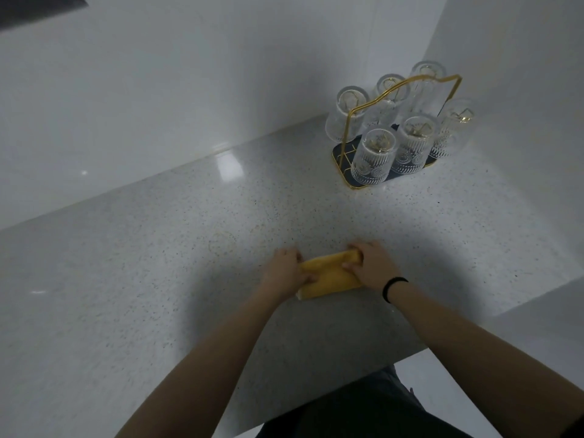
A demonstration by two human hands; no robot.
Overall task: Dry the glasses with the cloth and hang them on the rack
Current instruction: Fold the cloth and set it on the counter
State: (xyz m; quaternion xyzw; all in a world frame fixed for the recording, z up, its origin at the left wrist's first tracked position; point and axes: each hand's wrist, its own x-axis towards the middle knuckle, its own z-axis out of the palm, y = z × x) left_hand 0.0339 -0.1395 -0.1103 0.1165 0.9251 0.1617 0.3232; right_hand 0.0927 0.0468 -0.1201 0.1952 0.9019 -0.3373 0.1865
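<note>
A yellow cloth [328, 275], folded into a small pad, lies on the speckled grey counter [158, 279] in front of me. My left hand [284, 268] grips its left end with curled fingers. My right hand [373, 265], a black band on its wrist, grips the right end. A gold wire rack [407, 85] with a dark tray base stands in the back right corner. Several ribbed clear glasses hang upside down on it, the nearest glass [373, 156] at its front left.
White walls meet behind the rack [505, 58]. The counter's front edge [347, 379] runs diagonally under my forearms, with white floor and my dark clothing below it. A dark panel [38, 7] sits at the top left.
</note>
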